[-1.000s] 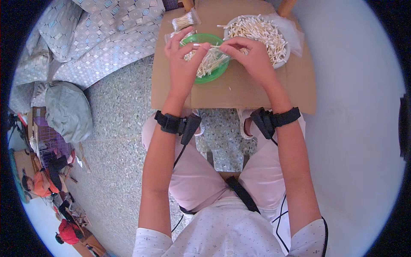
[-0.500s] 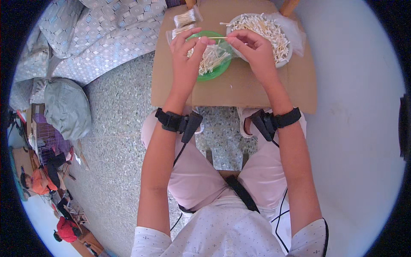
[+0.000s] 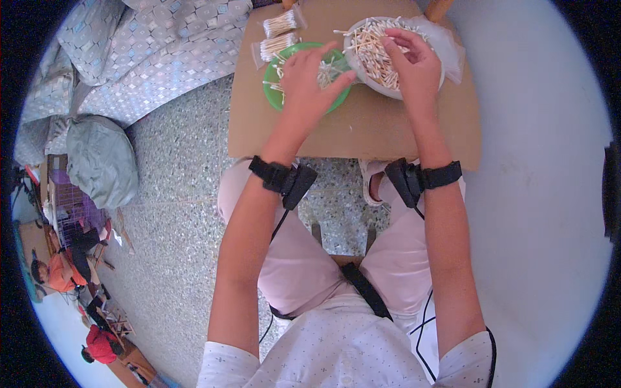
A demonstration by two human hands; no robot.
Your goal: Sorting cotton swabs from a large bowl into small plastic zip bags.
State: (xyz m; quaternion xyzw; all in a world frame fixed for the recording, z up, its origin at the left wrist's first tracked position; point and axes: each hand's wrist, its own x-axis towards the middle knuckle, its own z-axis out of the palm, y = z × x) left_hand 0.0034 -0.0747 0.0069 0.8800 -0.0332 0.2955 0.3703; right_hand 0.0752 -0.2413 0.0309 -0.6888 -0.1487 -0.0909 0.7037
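Note:
My left hand hovers over a green bowl of cotton swabs, its thumb and fingers spread apart and holding nothing I can see. It hides much of the bowl's contents. My right hand is just above a white bowl heaped with loose cotton swabs. Its fingers are bent, with a gap between thumb and forefinger, and no swab shows between them. Clear plastic lies at the green bowl's right side, near my left thumb.
Two clear bags of cotton swabs lie at the far left of the cardboard-topped table. A clear plastic bag sits right of the white bowl. Patterned cloth and a grey sack are at left; people sit farther off.
The swab held between both hands no longer shows. My hands have parted: the left has come down over the green bowl, and the right has moved right over the white bowl.

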